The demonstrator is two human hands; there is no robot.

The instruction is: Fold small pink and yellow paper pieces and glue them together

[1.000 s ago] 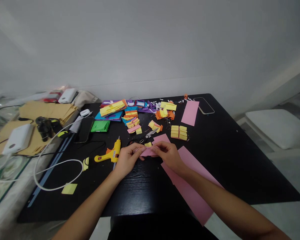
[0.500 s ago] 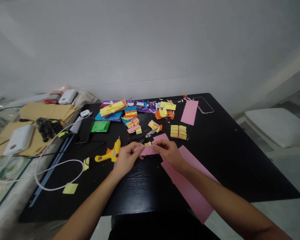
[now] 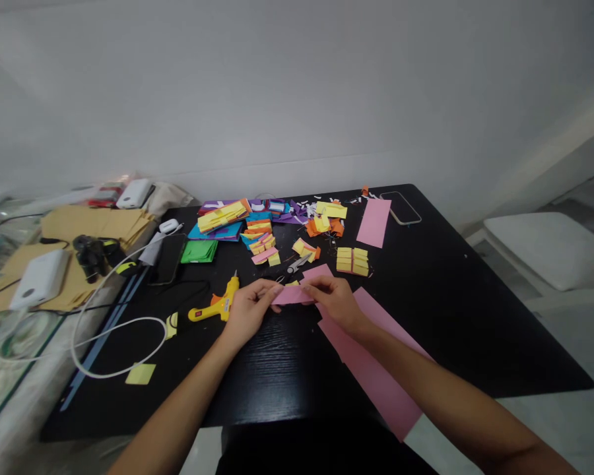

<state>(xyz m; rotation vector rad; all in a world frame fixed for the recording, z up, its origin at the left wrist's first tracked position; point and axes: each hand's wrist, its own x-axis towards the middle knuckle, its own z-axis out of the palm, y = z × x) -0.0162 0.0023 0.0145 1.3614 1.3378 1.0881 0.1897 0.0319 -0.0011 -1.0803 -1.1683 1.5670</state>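
Note:
Between my two hands is a small strip of pink paper [image 3: 292, 295], held by its ends just above the black table. My left hand [image 3: 251, 305] pinches the left end between thumb and fingers. The right end is pinched by my right hand [image 3: 335, 300]. Just beyond the strip lie scissors [image 3: 297, 263], their handles partly hidden. Larger pink sheets [image 3: 376, 369] lie under and beside my right forearm. A yellow glue gun [image 3: 222, 303] rests on the table against the left of my left hand.
Folded yellow paper pieces [image 3: 352, 261] sit beyond my right hand. Stacks of coloured paper [image 3: 222, 216] and scraps line the back. A phone [image 3: 168, 258], a looped white cable [image 3: 119, 323] and a yellow slip [image 3: 140, 374] are at left. A pink sheet [image 3: 375, 223] lies back right.
Both hands keep hold of the pink strip in nearly the same place. My left fingers have shifted slightly on its end, and more of the strip's face shows. The view has moved very slightly.

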